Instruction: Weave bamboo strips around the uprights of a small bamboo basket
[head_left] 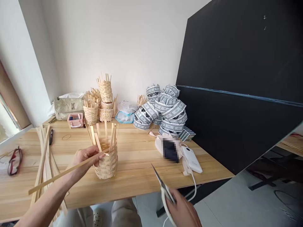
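Observation:
A small half-woven bamboo basket [107, 162] stands on the wooden table [132, 183], its loose upright strips sticking up. My left hand [85, 159] pinches a long bamboo strip [61, 174] just left of the basket, the strip's end touching the basket's rim. My right hand [183, 210] is low at the table's front edge, closed round the white handles of a pair of scissors [163, 186] whose blades point up and to the left, closed.
A bundle of bamboo strips [44, 164] lies at the left, beside red glasses [14, 160]. Finished baskets [99, 104], a beige bag [67, 107], a pink box and patterned rolls [163, 108] stand at the back. A white power bank [192, 159] with cable lies right. A black panel rises behind.

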Tool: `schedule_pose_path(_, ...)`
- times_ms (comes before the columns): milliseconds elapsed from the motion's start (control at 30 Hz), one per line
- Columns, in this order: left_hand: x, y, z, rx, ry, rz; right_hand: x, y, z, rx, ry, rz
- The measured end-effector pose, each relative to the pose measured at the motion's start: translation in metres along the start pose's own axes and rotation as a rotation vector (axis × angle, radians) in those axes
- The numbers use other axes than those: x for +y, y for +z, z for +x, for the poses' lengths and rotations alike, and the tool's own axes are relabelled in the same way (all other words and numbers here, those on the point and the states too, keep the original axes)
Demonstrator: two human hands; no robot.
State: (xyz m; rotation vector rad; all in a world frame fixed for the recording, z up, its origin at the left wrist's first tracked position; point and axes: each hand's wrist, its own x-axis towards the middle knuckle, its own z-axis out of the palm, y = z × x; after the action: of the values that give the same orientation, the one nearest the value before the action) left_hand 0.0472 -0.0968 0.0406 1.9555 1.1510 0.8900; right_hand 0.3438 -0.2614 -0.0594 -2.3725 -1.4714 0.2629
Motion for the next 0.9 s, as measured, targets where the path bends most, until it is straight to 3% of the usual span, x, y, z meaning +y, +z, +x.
schedule_pose_path(100,0.001,0.004,0.000,0.006,-0.035,-0.073,-0.035,-0.020,0.066,0.009,-0.039,-0.219)
schedule_pose_path(167,-0.002,0.004,0.000,0.001,-0.054,-0.134,-0.052,-0.021,0.102,-0.012,-0.069,-0.289)
schedule_pose_path(300,-0.015,-0.001,-0.001,-0.022,-0.055,-0.200,-0.061,-0.011,0.136,-0.035,-0.148,-0.302)
schedule_pose_path(400,-0.022,-0.005,-0.003,-0.065,-0.032,-0.201,-0.067,-0.014,0.131,-0.048,-0.223,-0.297)
schedule_pose_path(500,-0.022,-0.009,-0.006,-0.146,0.007,-0.164,-0.095,-0.029,0.107,-0.054,-0.393,-0.152)
schedule_pose_path(567,-0.020,-0.011,-0.007,-0.187,0.028,-0.141,-0.126,-0.041,0.087,-0.079,-0.636,0.282)
schedule_pose_path(633,-0.017,-0.012,-0.008,-0.219,0.043,-0.131,-0.158,-0.052,0.070,-0.214,-0.804,0.517)
schedule_pose_path(767,-0.017,-0.013,-0.007,-0.245,0.058,-0.122,-0.200,-0.061,0.057,-0.310,-0.784,0.387)
schedule_pose_path(900,-0.024,-0.012,-0.005,-0.215,0.103,-0.122,-0.210,-0.054,0.060,-0.503,-0.679,0.469)
